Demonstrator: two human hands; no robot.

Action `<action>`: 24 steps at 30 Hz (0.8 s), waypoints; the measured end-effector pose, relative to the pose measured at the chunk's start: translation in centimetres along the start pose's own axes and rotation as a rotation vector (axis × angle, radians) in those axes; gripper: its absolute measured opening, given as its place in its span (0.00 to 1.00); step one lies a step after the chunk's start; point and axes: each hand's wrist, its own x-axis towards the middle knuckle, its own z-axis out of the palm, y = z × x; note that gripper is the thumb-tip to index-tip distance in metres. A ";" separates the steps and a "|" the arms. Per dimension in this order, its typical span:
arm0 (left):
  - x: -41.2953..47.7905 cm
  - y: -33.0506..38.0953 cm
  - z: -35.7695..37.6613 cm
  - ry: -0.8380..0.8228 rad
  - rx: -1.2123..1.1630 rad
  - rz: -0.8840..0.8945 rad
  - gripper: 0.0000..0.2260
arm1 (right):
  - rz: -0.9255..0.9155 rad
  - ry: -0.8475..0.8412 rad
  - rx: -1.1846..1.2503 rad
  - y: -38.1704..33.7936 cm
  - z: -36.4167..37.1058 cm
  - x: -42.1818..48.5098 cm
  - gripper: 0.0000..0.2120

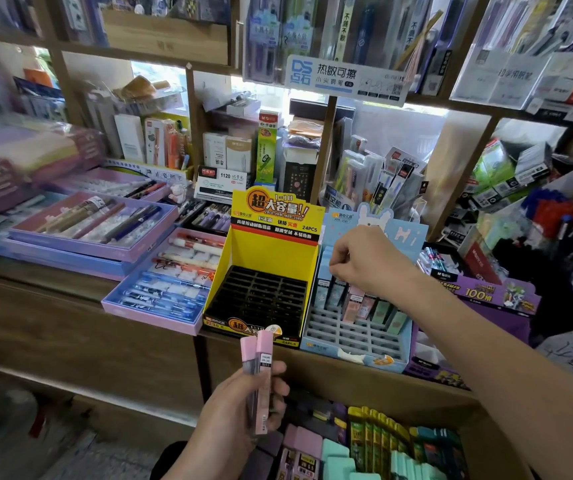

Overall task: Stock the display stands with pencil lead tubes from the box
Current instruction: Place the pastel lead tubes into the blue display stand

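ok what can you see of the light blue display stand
The light blue display stand looks like cardboard: a cartoon backboard reading "Hi" above a sloped grid of slots. Pink, green and blue tubes stand in back rows; front slots are bare. It sits on the wooden shelf beside the yellow stand, the right hand over its back.

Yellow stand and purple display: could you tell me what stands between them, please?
The blue stand, partly stocked with tubes, the right hand over its back rows; head view.
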 end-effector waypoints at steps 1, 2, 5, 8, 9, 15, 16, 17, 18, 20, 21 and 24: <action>0.1 0.1 0.1 0.009 -0.009 -0.017 0.12 | 0.000 -0.001 -0.001 0.0 0.0 0.1 0.08; 0.1 0.2 0.2 0.018 -0.019 -0.035 0.12 | 0.000 -0.004 -0.002 0.0 -0.1 0.1 0.07; 0.1 0.5 0.4 0.035 -0.049 -0.090 0.14 | -0.008 -0.002 -0.008 0.1 -0.2 0.0 0.05; 0.0 0.7 0.5 0.051 -0.036 -0.096 0.13 | -0.015 0.092 0.038 0.1 -0.5 -0.5 0.04; 0.0 0.6 0.5 0.059 -0.015 -0.084 0.13 | -0.015 0.132 0.058 0.0 -0.6 -0.8 0.03; -1.1 -0.1 -0.2 -0.027 0.041 0.075 0.14 | 0.007 0.129 0.305 -1.5 -0.4 -3.5 0.03; -1.3 -0.1 -0.2 -0.038 0.047 0.083 0.15 | 0.027 0.087 0.382 -1.7 -0.2 -3.9 0.04; -1.4 -0.1 -0.1 -0.038 0.045 0.085 0.14 | 0.045 0.040 0.454 -1.9 0.2 -4.3 0.05; -1.4 0.0 0.0 -0.030 0.036 0.081 0.13 | 0.053 -0.008 0.511 -2.0 0.5 -4.7 0.05; -1.2 0.2 0.5 0.008 0.016 0.054 0.13 | 0.043 -0.111 0.596 -2.4 1.4 -5.4 0.04; -1.1 0.4 0.7 0.029 0.007 0.032 0.13 | 0.029 -0.165 0.623 -2.6 1.8 -5.7 0.04; -1.2 1.0 1.4 0.059 -0.011 -0.033 0.13 | 0.001 -0.300 0.629 -3.1 3.2 -6.6 0.12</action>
